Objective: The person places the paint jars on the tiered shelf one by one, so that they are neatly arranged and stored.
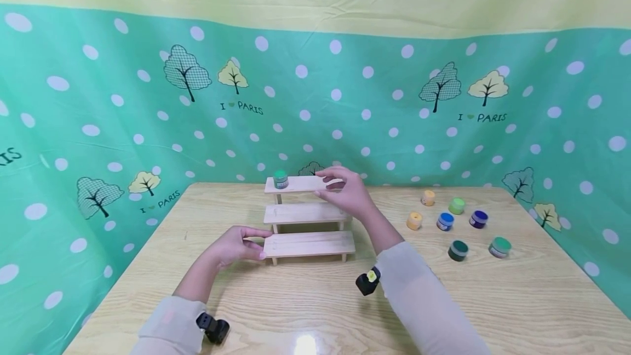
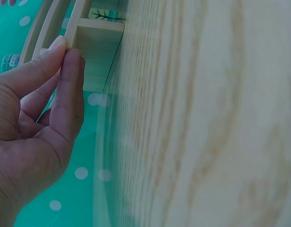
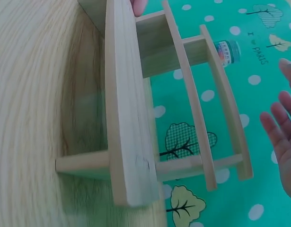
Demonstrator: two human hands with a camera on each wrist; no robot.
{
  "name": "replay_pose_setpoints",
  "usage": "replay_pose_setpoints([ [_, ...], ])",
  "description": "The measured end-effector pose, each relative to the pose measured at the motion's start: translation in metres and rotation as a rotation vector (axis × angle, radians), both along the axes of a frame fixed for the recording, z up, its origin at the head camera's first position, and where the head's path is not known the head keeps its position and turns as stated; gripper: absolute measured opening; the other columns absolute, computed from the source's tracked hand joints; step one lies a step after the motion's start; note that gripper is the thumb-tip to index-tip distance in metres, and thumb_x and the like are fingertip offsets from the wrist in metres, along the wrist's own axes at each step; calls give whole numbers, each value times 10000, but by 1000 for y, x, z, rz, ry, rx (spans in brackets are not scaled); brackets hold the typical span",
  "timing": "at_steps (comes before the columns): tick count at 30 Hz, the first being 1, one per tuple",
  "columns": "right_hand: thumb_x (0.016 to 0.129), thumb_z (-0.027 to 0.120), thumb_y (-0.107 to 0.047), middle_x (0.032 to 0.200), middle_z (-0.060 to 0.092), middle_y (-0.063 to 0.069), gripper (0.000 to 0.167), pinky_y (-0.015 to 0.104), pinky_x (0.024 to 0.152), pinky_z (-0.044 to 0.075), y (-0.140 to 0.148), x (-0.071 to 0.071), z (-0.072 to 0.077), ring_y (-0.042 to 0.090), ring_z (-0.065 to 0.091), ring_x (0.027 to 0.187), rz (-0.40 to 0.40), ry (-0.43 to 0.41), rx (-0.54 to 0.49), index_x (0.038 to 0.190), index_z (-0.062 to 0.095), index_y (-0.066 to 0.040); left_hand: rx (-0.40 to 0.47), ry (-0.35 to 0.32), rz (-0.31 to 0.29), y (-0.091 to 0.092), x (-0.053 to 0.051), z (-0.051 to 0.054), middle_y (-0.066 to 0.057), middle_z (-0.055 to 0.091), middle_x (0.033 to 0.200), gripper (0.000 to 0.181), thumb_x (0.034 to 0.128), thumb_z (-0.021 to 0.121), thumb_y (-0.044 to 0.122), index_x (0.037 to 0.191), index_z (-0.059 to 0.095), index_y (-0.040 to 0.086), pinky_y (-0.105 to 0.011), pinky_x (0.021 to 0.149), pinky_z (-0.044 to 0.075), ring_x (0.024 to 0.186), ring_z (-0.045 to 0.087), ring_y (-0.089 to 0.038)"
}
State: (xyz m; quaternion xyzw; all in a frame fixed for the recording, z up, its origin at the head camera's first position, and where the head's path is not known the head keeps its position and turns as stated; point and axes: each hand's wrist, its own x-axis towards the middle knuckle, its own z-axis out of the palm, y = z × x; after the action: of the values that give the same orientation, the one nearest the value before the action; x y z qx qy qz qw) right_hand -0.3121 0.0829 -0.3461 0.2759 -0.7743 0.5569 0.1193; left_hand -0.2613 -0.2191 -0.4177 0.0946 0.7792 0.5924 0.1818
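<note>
A three-tier wooden display stand stands on the table. With thumb and fingers, my left hand pinches the left end of its lowest tier, and the left wrist view shows these fingertips on the board's edge. On the left part of the top tier sits a small paint jar with a green lid; in the right wrist view the jar shows a printed label. My right hand is by the top tier's right end. Its fingers are spread and hold nothing in the right wrist view, apart from the boards.
Several small paint jars stand on the table's right side, among them a blue one, a purple one, a dark green one and an orange one. Behind the table hangs a green dotted cloth.
</note>
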Motion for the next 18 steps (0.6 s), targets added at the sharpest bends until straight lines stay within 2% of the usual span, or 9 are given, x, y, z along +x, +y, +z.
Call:
replay_pose_setpoints([
  [6,787,822,-88,1167,628,99,392,460,903,532,15,7,-3,411,567,1075,23,39,5,1150,690,-22,-8,-10,14,0,-1,-1,-223,671,1053,571,763,754,-110,1301,570,-74,-333,768,581,858,680,-216],
  [9,789,822,-98,1185,620,67,411,419,900,538,21,10,-3,387,571,1078,27,58,25,1171,681,-37,-1,-8,10,0,-1,-2,-232,662,1084,570,762,756,-113,1299,569,-80,-343,765,583,868,681,-219],
  [13,778,837,-134,1216,598,26,467,407,917,528,28,16,-2,331,567,1092,24,53,55,1209,667,-77,-3,1,9,1,0,-1,-232,658,1101,573,759,759,-115,1299,571,-80,-345,755,585,869,682,-215],
  [18,771,848,-181,1254,567,29,566,445,972,488,37,25,0,306,550,1128,37,35,100,1278,623,-67,-3,3,5,1,1,-1,-237,658,1103,579,761,761,-110,1305,564,-81,-347,757,585,866,684,-218],
])
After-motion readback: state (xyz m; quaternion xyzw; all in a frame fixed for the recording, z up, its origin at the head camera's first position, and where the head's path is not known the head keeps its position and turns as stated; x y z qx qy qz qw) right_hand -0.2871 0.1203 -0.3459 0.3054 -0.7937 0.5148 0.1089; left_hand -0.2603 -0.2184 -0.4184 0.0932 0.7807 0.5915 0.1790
